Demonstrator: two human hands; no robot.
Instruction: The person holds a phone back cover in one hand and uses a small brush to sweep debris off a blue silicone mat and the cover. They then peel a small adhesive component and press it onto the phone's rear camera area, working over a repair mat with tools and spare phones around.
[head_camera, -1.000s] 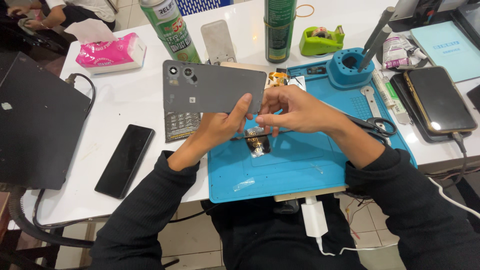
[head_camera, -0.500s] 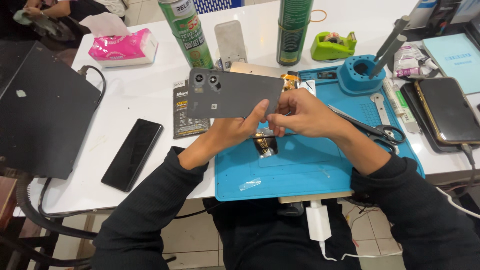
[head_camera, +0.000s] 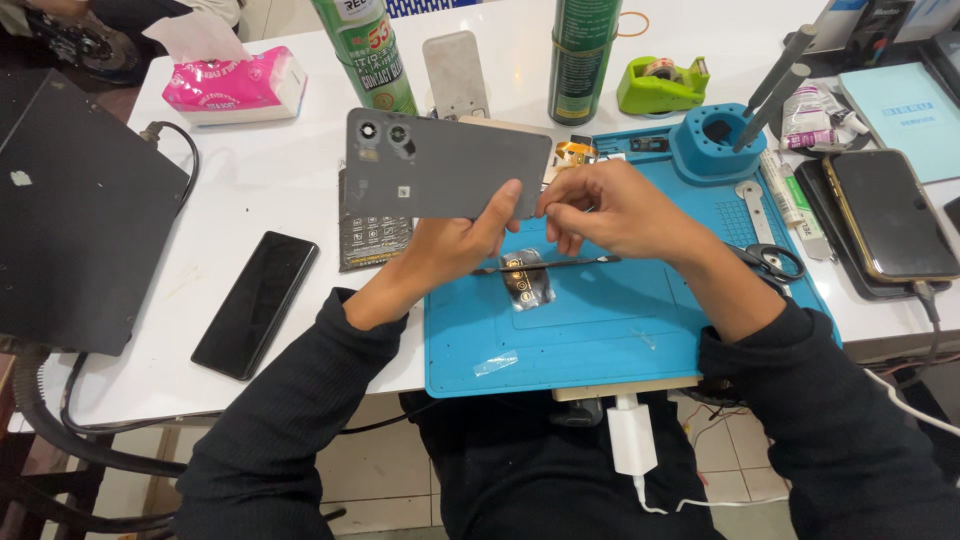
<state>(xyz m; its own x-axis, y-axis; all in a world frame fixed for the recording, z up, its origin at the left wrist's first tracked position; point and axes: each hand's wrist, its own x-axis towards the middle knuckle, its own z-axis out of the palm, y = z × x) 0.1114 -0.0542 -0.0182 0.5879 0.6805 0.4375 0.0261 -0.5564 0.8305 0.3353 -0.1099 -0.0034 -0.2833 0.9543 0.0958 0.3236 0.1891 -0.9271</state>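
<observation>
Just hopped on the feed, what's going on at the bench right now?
A person sits at a white table holding a grey phone back cover up over a blue work mat. The left hand grips the cover from below, and the right hand pinches at its right edge. A thin metal tool and a small black part lie on the mat beneath. A black phone rests to the left.

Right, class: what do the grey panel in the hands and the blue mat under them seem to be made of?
Flat grey phone back panel: probably matte plastic, with an even dull surface and camera cutouts. Blue work mat: likely soft silicone, with moulded ridges, trays and a low sheen.
</observation>
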